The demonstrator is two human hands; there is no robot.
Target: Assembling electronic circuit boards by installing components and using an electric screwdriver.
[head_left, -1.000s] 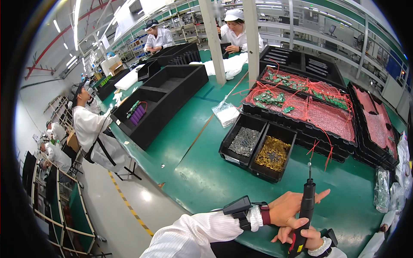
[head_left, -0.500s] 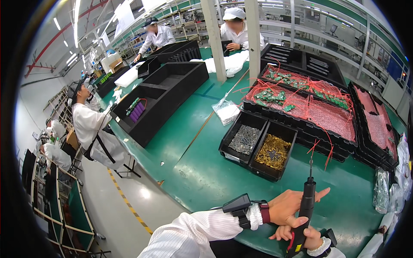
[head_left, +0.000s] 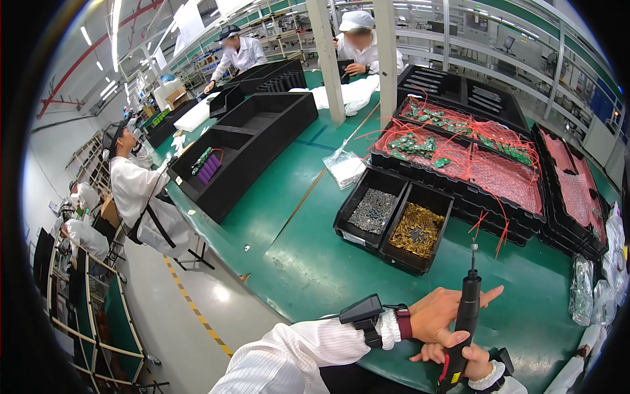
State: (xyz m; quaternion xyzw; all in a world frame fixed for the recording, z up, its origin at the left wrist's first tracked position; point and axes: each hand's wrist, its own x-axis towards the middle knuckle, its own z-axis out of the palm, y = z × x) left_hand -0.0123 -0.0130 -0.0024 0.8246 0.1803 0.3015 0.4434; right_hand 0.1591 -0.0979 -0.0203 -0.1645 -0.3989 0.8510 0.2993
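Electric screwdriver [head_left: 470, 299] held above the tabletop [head_left: 315, 262], no fastening visible

At far left, a co-worker in a white coat [head_left: 136, 187] sits beside a black partitioned box [head_left: 262, 156]. One compartment holds a pack of purple cylinders [head_left: 209, 169] with a green strip along its side; the others look unfilled, so little seems gathered there.

Nearer the middle, two black bins stand side by side: silver-coloured hardware [head_left: 373, 214] in the left one, brass-coloured hardware [head_left: 417, 231] in the right. Both hold plenty, so much seems unused.

In front of them, the left grip [head_left: 432, 318] lies against the screwdriver's barrel, forefinger pointing past it; whether it is closed around the barrel, I cannot tell. The right grip [head_left: 478, 363] is wrapped around the handle. The bit points away from the wearer and meets no workpiece; whether it carries a screw is too small to tell.

Farther right, green circuit boards [head_left: 417, 148] with red wires lie on pink bubble wrap [head_left: 504, 178] in stacked black trays, apparently unmounted. No finished assembly shows near the wearer.
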